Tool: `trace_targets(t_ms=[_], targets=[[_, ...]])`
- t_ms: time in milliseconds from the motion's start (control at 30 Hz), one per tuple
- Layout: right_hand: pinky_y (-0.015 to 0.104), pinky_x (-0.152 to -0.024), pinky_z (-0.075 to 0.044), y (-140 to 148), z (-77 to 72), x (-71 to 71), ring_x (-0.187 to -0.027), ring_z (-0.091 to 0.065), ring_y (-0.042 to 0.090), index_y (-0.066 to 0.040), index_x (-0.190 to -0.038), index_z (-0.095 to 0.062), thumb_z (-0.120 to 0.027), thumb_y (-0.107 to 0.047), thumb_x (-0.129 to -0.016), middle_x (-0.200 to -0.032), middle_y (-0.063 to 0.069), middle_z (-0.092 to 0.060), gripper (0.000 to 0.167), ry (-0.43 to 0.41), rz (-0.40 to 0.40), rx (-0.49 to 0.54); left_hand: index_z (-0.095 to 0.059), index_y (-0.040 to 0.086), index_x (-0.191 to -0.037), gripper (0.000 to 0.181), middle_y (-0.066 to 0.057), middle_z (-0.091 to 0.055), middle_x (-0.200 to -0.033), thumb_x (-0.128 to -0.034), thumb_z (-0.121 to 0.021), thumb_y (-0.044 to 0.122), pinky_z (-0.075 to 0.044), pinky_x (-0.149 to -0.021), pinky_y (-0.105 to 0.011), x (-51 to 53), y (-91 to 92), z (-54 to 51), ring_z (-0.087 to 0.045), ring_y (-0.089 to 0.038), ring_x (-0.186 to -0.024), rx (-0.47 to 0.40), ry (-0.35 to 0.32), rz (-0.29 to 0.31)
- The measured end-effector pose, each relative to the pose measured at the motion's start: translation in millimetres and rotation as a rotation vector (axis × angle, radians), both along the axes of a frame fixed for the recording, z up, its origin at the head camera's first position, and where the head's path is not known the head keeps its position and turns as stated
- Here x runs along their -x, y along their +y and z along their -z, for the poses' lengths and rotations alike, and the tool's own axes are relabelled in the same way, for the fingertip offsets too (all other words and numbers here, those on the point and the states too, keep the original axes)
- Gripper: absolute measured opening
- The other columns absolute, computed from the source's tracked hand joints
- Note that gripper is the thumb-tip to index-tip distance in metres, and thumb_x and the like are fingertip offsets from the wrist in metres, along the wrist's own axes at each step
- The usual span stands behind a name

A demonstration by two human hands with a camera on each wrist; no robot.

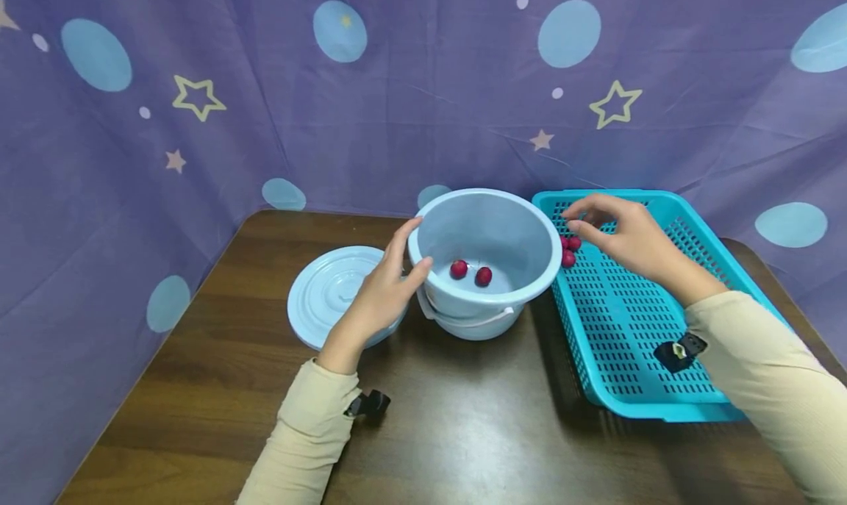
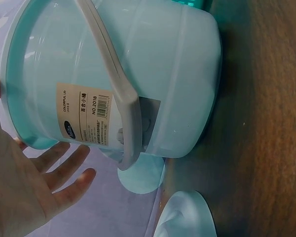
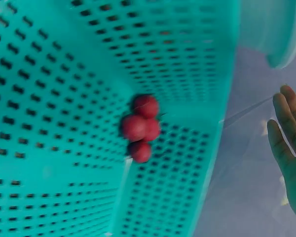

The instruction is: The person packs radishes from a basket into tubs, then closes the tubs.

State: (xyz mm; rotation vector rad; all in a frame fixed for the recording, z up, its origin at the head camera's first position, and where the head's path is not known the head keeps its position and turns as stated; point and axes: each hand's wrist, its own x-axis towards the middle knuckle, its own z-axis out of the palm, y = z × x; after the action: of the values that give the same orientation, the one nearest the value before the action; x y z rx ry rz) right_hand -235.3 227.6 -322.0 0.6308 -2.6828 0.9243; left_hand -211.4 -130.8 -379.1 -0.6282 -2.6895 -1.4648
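A pale blue bucket [image 1: 473, 325] stands upright with two small red balls [image 1: 484, 276] inside. My left hand [image 1: 380, 295] is at its left rim, thumb and index fingertip touching it. Seen in the left wrist view, the other fingers of that hand [image 2: 24, 182] are spread beside the labelled bucket [image 2: 187, 74]. Above the far left part of a turquoise basket [image 1: 598, 398], my right hand [image 1: 635, 240] hovers with bent, parted fingers. In the right wrist view this hand [image 3: 293, 148] shows nothing held, and several red balls [image 3: 134, 128] lie clustered in the basket [image 3: 44, 148].
A round pale blue lid [image 1: 324, 292] lies on the brown wooden table [image 1: 450, 431], left of the bucket and partly behind my left hand. Behind the table hangs a purple curtain [image 1: 410, 123] with stars and dots. The basket stands close to the bucket's right side.
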Motion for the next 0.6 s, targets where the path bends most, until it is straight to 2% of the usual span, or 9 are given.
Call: trace_targets(t_ms=[100, 233, 400, 600], targets=[[0.034, -0.073, -0.046, 6, 10.4, 6.3, -0.092, -0.057, 0.016, -0.012, -0.120, -0.069, -0.061, -0.030, -0.100, -0.113, 0.004, -0.067, 0.028, -0.066, 0.045, 0.020, -0.011, 0.042, -0.156, 0.064, 0.004, -0.012, -0.164, -0.1015, -0.041, 0.054, -0.033, -0.101, -0.067, 0.0, 0.2, -0.3, -0.030, -0.032, -0.143, -0.002, 0.000, 0.002], [0.041, -0.076, -0.046, 13, 23.5, 18.0, -0.096, -0.059, 0.024, -0.008, -0.122, -0.066, -0.060, -0.032, -0.100, -0.116, 0.008, -0.066, 0.033, -0.156, 0.063, 0.038, -0.011, 0.042, -0.156, 0.064, 0.003, -0.012, -0.164, -0.1017, -0.041, 0.053, -0.034, -0.100, -0.067, -1.1, 0.5, -1.5, -0.032, -0.034, -0.141, 0.001, -0.002, 0.000], [0.042, -0.076, -0.048, 20, 36.0, 32.0, -0.097, -0.061, 0.028, -0.009, -0.117, -0.068, -0.065, -0.030, -0.098, -0.114, 0.011, -0.066, 0.029, -0.274, 0.047, 0.018, -0.011, 0.043, -0.156, 0.065, 0.003, -0.013, -0.163, -0.1001, -0.040, 0.058, -0.034, -0.100, -0.067, -1.9, 1.2, -2.6, -0.033, -0.034, -0.141, 0.009, -0.007, -0.008], [0.048, -0.084, -0.049, 28, 52.1, 46.1, -0.107, -0.058, 0.032, -0.005, -0.118, -0.067, -0.068, -0.027, -0.096, -0.120, 0.016, -0.064, 0.031, -0.363, 0.018, -0.014, -0.011, 0.043, -0.156, 0.065, 0.002, -0.013, -0.164, -0.1005, -0.040, 0.057, -0.034, -0.100, -0.067, -2.3, 1.2, -3.2, -0.033, -0.034, -0.141, 0.010, -0.009, -0.009]])
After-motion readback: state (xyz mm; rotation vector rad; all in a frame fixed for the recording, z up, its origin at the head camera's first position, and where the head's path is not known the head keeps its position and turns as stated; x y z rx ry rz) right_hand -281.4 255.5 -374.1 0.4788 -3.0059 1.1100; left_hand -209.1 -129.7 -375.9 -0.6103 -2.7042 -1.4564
